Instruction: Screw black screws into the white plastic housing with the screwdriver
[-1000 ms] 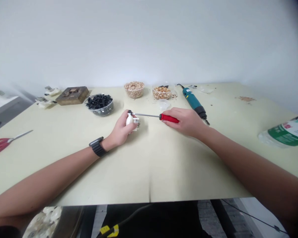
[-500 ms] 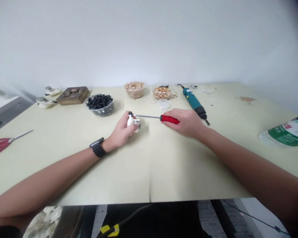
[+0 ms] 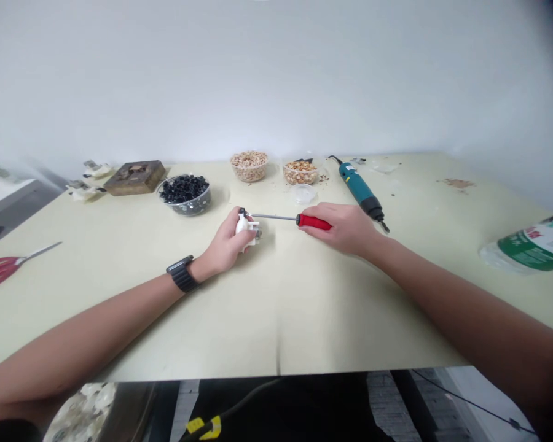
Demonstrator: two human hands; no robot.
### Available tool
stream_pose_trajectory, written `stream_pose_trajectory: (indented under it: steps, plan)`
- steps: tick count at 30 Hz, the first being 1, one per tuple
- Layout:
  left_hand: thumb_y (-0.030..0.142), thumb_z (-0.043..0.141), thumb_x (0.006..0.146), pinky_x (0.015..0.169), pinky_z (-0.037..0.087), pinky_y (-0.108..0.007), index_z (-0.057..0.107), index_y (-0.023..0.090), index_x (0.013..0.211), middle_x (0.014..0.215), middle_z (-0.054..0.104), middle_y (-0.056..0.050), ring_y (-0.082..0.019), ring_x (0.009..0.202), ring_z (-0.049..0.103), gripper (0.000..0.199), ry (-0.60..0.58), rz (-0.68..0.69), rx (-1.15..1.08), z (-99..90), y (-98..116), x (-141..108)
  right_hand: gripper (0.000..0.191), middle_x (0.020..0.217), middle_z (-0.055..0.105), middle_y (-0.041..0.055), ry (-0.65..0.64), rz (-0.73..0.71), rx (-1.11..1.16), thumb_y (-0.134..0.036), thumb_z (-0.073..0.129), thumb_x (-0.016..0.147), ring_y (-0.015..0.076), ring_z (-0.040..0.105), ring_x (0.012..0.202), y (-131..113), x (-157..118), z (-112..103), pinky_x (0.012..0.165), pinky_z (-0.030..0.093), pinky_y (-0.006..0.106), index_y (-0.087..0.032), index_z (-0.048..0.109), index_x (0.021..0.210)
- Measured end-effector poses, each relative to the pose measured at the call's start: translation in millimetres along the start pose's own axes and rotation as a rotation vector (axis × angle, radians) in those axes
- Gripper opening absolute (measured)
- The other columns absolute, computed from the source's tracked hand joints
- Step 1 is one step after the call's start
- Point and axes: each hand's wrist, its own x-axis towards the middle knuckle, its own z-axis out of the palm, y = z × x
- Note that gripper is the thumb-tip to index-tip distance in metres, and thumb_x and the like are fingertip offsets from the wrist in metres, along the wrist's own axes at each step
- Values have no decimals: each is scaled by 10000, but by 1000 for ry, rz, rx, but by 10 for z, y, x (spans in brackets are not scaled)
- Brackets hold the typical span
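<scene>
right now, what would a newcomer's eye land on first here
Probably the red-handled screwdriver in the right hand, its shaft reaching the white part held in the left hand, mid-table. Next, the bowl of black pieces beyond the left hand, and the teal power tool lying beyond the right.

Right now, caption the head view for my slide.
Left hand grips white part; right hand holds red-handled screwdriver.

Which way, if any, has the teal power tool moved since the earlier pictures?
No: the power tool lies where it did, right of the amber-filled tub.
</scene>
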Motion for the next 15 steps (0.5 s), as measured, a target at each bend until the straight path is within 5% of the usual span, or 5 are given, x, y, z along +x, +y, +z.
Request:
stream_pose_trajectory:
  steps: [15]
  plan:
    - [431, 612, 892, 513, 412, -230, 471, 198, 999, 769, 563, 22, -107, 584, 515, 293, -15, -23, 20, -6, 9, 12, 248, 1055, 793, 19, 4, -3, 15, -403, 617, 1034, 195, 737, 900, 17, -6, 50, 766, 509, 301, -225, 754, 1141]
